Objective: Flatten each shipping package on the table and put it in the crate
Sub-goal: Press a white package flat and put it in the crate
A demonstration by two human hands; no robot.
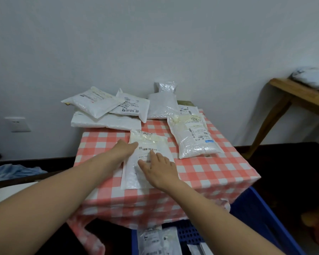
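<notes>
Left hand (126,148) and right hand (158,168) press flat, fingers straight, gripping nothing, on 1 white bubble mailer (151,144) at frame centre on the checkered bench (210,172); blue crate (265,221) lower right.

I get soft, even, rather dim light with a cool grey cast on the wall (155,43) behind the table (219,168). Below the table's near edge the crate (261,218) lies in deep shadow. Packages (193,142) on the table carry a faint sheen; their labels are soft, mostly unreadable. Right of the table, the wooden bench (302,96) bends with wide-angle distortion.
</notes>
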